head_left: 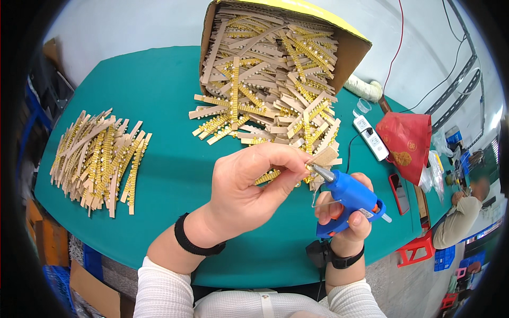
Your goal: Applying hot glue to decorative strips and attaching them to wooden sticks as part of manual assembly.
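My right hand is wrapped round the handle of a blue glue gun, its metal nozzle pointing up and to the left. My left hand pinches a short tan cardboard strip between thumb and fingers. The nozzle tip meets or nearly meets the end of that strip; the exact contact is too small to make out. Just beyond my hands, a heap of tan strips with gold beaded trim spills out of a cardboard box lying on its side. A smaller pile of similar strips lies at the left.
On the green table, a white power strip, a small clear cup, a red bag and a phone lie to the right. A red stool and another person are farther right.
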Demonstrator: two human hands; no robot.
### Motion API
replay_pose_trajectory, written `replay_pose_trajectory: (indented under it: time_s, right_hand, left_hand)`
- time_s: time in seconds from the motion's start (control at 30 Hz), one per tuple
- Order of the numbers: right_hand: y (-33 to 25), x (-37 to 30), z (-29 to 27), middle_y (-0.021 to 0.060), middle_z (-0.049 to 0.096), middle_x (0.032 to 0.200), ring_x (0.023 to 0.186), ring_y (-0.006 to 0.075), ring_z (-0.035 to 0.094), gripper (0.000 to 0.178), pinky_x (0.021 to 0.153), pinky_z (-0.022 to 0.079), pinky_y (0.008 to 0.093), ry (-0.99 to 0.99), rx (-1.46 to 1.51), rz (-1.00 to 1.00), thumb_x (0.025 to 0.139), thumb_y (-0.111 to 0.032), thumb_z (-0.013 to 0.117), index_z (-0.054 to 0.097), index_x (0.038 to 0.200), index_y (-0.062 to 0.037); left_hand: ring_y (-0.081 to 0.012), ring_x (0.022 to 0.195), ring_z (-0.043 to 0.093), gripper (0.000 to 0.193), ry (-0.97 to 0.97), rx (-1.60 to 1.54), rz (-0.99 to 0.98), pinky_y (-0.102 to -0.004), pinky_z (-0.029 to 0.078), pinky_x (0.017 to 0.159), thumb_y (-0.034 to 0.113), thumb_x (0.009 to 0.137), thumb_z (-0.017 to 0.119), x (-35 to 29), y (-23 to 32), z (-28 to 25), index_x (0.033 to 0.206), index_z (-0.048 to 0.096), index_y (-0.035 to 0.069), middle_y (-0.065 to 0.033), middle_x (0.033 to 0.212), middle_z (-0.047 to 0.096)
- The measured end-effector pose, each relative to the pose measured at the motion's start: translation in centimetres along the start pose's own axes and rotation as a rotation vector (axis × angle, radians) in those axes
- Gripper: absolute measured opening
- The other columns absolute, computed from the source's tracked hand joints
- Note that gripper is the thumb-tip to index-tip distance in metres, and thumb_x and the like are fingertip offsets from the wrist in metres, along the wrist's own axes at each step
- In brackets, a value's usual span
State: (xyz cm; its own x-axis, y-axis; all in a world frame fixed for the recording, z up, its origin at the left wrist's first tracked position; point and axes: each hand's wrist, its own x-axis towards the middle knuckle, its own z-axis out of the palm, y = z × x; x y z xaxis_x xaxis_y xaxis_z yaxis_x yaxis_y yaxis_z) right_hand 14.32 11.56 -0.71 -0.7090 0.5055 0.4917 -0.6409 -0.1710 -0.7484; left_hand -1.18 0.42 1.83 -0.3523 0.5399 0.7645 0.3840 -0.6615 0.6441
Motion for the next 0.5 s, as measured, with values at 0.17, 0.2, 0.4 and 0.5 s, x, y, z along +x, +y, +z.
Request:
replay_pose_trajectory:
  time_s: [0.17, 0.2, 0.4, 0.5]
  right_hand:
    - [-0.1, -0.3, 0.3, 0.0091, 0.055, 0.070, 0.057, 0.0213, 0.058, 0.062, 0.051, 0.049, 0.0328, 0.034, -0.093, -0.035, 0.068, -0.025, 0.074, 0.043, 0.117, -0.0033]
    - [-0.1, -0.4, 0.3, 0.0091, 0.055, 0.070, 0.057, 0.0213, 0.058, 0.062, 0.051, 0.049, 0.0328, 0.033, -0.094, -0.035, 0.068, -0.025, 0.074, 0.043, 0.117, -0.0033]
    - [-0.6, -0.9, 0.6, 0.0138, 0.058, 0.081, 0.063, 0.0223, 0.061, 0.063, 0.053, 0.051, 0.0312, 0.109, -0.241, -0.036, 0.066, -0.027, 0.076, 0.043, 0.115, -0.0023]
    - [-0.6, -1.0, 0.5, 0.0158, 0.059, 0.083, 0.065, 0.0235, 0.062, 0.062, 0.055, 0.051, 0.0309, 0.130, -0.270, -0.046, 0.067, -0.024, 0.076, 0.043, 0.114, -0.0014]
  left_hand:
    - [-0.0159, 0.073, 0.063, 0.015, 0.123, -0.005, 0.055, -0.0248, 0.051, 0.063, -0.010, 0.071, 0.061, 0.1, -0.2, 0.2, 0.081, 0.056, 0.000, -0.0101, 0.082, 0.064]
    - [-0.0181, 0.078, 0.062, 0.017, 0.067, 0.017, 0.043, -0.0272, 0.050, 0.068, -0.012, 0.073, 0.059, 0.0, 0.0, 0.0, 0.084, 0.052, -0.001, -0.0135, 0.084, 0.063]
    - [-0.0187, 0.078, 0.062, 0.017, 0.093, 0.051, 0.065, -0.0273, 0.049, 0.068, -0.011, 0.073, 0.060, 0.0, -0.4, 0.3, 0.084, 0.052, 0.000, -0.0138, 0.084, 0.063]
    - [-0.0178, 0.072, 0.063, 0.016, 0.169, 0.063, 0.098, -0.0253, 0.050, 0.063, -0.009, 0.071, 0.063, 0.0, -0.5, 0.5, 0.081, 0.056, 0.001, -0.0105, 0.082, 0.064]
